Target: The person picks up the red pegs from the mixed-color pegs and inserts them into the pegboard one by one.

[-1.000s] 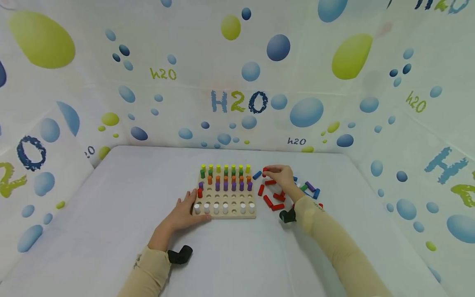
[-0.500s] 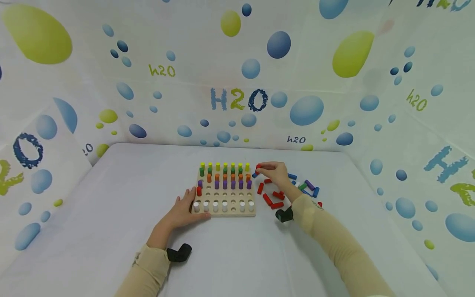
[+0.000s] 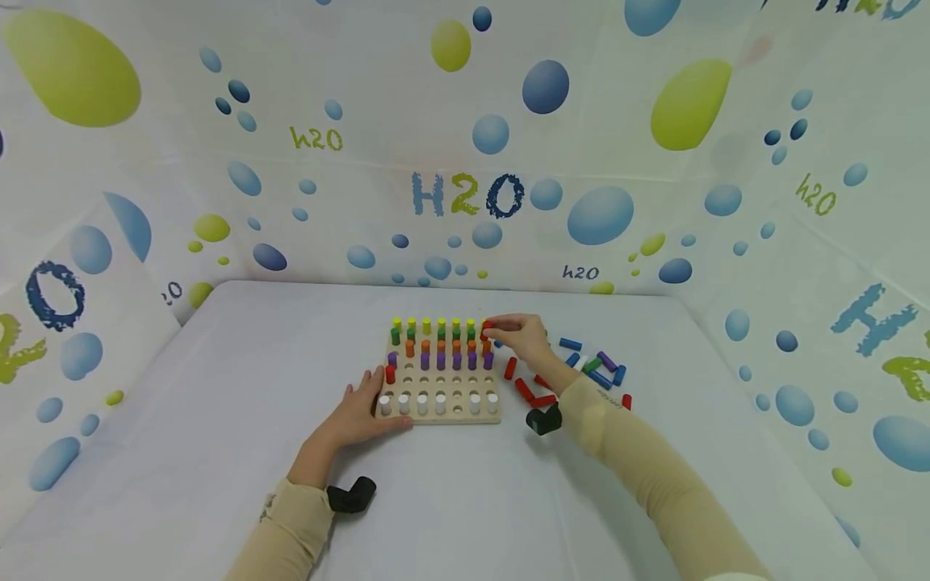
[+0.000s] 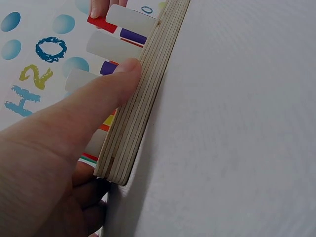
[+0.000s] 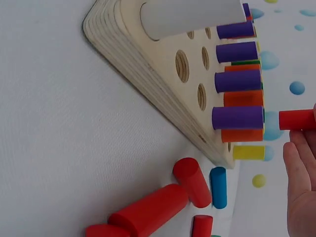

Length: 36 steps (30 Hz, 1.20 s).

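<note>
Six white pegs (image 3: 423, 404) are seated in the board (image 3: 443, 419). One red peg (image 5: 296, 120) is clamped in the right hand (image 3: 529, 337), fingers together on it, near the board's far right corner. Near left corner is touched by the left hand (image 3: 356, 418), thumb and fingers apart. Loose pegs (image 3: 524, 390) are scattered alongside.

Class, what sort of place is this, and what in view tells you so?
Probably a staged tabletop workspace, perhaps for recording: a white-covered table, a patterned H2O backdrop closing in the back and both sides, and black devices worn at both wrists.
</note>
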### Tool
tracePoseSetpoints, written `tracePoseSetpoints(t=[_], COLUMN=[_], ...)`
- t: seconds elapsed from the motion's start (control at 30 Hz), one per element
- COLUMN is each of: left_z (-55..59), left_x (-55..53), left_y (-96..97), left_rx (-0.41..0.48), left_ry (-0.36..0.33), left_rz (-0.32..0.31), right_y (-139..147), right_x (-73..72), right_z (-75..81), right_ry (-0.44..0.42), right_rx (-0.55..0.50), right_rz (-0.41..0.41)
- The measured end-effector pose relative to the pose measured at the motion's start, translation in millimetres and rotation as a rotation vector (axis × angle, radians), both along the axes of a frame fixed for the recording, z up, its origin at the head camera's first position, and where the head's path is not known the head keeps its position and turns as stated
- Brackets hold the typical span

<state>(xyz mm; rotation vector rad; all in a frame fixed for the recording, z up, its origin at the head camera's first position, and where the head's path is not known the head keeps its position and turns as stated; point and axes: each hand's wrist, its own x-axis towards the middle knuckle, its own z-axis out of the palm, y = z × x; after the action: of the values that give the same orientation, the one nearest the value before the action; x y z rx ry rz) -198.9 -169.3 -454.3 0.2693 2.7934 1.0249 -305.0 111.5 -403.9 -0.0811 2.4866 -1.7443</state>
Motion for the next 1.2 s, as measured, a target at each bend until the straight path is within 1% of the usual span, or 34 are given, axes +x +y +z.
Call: tracePoseSetpoints(t=[0.1,0.33,0.5,0.77,1.03,1.1,1.2], left_z=[0.4,1.0,0.6,-0.4,0.1,0.2,0.5], left_x=[-0.3,-0.4,-0.5,-0.8,-1.3,-1.2,-1.2], left_y=[0.7,0.6,0.9,-0.6,-0.8,-0.7,-0.7], left_rx=[0.001,-0.01,-0.003,0.006,0.004,0.003,0.004], left_ry=[-0.004,-0.007,-0.005,0.0,-0.007,-0.011,-0.016], left_rz=[0.002,-0.003,-0.009,-0.005,-0.002,-0.002,-0.004], right_y=[-2.9,-9.8,-14.9,-24.3,-39.1,-42.1,-46.2], right_x=[0.3,1.7,3.3,3.3,11.3,11.1,11.6], right_z=[-0.3,1.2,2.3,0.1,4.5,3.3,2.3], right_ry=[0.01,0.016,0.004,0.03,0.035,0.025,0.032], right_rx=[-0.026,0.004,0.007,0.018,-0.011,-0.019,-0.006], right_rz=[0.012,0.007,0.022,0.05,0.061,0.062,0.077])
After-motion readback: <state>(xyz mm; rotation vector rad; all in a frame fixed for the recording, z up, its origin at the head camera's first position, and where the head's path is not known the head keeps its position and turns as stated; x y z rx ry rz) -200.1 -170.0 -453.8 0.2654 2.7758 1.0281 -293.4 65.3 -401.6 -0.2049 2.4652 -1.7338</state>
